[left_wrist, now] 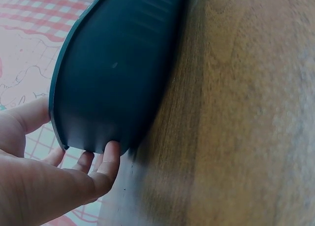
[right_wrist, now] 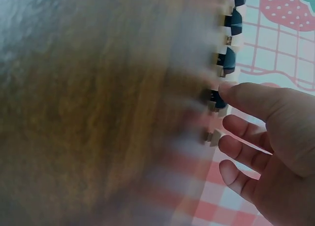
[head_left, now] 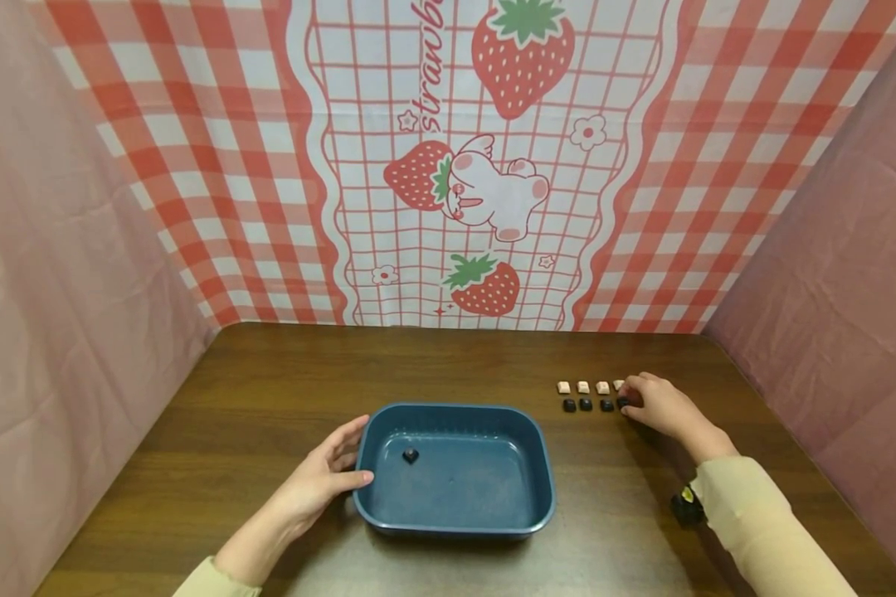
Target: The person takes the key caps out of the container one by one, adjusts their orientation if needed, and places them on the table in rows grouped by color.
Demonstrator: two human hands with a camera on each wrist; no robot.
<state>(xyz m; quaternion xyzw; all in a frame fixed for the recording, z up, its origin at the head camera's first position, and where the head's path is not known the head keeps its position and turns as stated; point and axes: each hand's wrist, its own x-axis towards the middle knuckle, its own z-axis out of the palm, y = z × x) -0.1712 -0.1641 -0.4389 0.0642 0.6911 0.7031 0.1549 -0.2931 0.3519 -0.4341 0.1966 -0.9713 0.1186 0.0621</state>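
Observation:
A dark blue rectangular plastic tub (head_left: 455,531) stands on the table, with one black keycap (head_left: 411,455) lying inside toward its left. My left hand (head_left: 317,481) grips the tub's left end, thumb over the rim and fingers along the outer wall (left_wrist: 118,63). To the right of the tub, my right hand (head_left: 664,406) pinches a black keycap (right_wrist: 217,99) at the right end of a row of black keycaps (head_left: 586,405). Behind them runs a row of white keycaps (head_left: 583,387), partly covered by this hand. Another white keycap (right_wrist: 214,137) shows near its fingertips.
The brown wooden table (head_left: 284,398) reaches back to a hanging cloth (head_left: 455,282) with strawberry and red check print. Plain pink cloth (head_left: 82,290) hangs along the left side, and more pink cloth (head_left: 836,332) on the right.

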